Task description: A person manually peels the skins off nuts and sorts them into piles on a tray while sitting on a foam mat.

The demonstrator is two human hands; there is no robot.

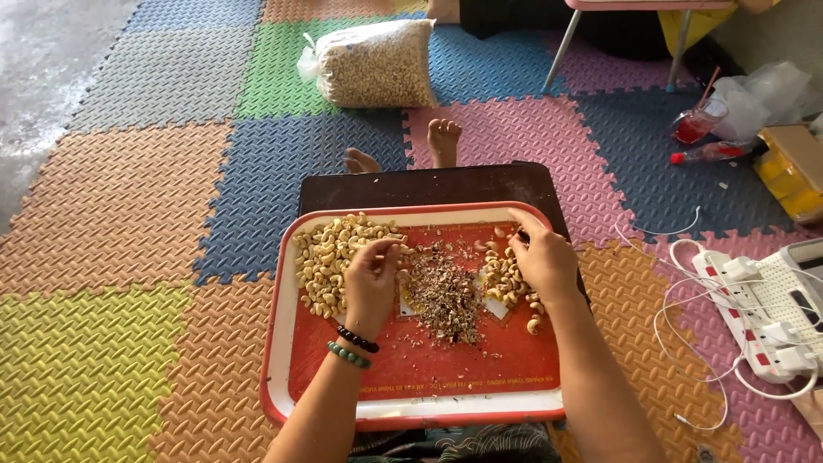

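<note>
Two bare hands work over a red tray (283, 343) with a white rim, which rests on a dark low counter (429, 184) above the person's legs. Head view: the left hand (373, 283) is curled, fingertips pressed together, seemingly pinching one cashew at the edge of the left cashew pile (330, 257). The right hand (542, 257) lies palm down, fingers loosely bent, on the right cashew pile (507, 283); whether it pinches anything, I cannot tell. A heap of brown husk scraps (441, 296) sits between the piles.

Risks, as I judge: the scraps lie just beside both piles, so a careless sweep could mix husk into the nuts. Loose cashews near the right wrist could roll toward the rim. The tray overhangs the counter toward the person, so leaning on that edge might tip it. The power strip (754, 309) and white cables (686, 291) on the foam floor mats (129, 214) are near the right elbow and could snag it.
</note>
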